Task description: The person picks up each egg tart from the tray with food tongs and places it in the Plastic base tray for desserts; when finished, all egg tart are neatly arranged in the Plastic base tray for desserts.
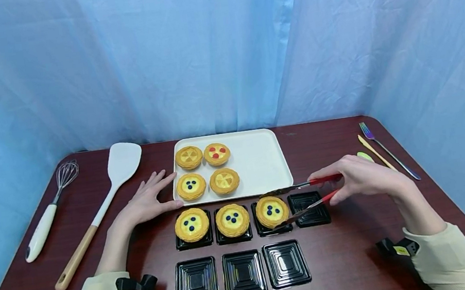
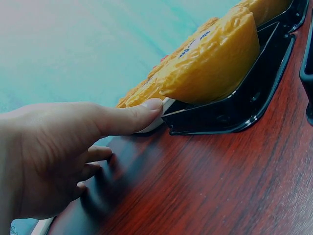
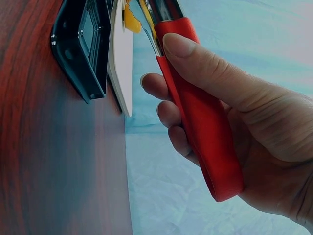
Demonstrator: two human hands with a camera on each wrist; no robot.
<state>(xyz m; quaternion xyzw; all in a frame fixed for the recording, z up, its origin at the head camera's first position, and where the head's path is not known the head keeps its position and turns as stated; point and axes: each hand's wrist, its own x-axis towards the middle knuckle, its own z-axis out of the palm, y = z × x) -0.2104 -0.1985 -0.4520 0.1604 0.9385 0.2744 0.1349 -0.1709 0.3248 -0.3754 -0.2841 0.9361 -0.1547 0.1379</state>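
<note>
My right hand (image 1: 356, 176) grips red-handled tongs (image 3: 195, 107), thumb on one side of the handle and fingers on the other. The tongs' arms spread around a blueberry-topped egg tart (image 1: 271, 212), which sits in a square black plastic tray. Two similar tarts, a middle one (image 1: 232, 221) and a left one (image 1: 191, 225), rest in black trays of the same row. At the left edge of a white serving tray (image 1: 261, 161), my left hand (image 1: 145, 200) lies with extended fingers, its thumb (image 2: 142, 115) at the near corner. Several tarts with fruit toppings lie on that tray's left half.
A black tray (image 1: 309, 209) ends the row at right, and three more, including one (image 1: 243, 274), stand nearer me. A whisk (image 1: 49, 213) and white spatula (image 1: 122, 164) lie at left. At far right are a fork (image 1: 385, 149) and a gold-coloured utensil (image 1: 375, 151).
</note>
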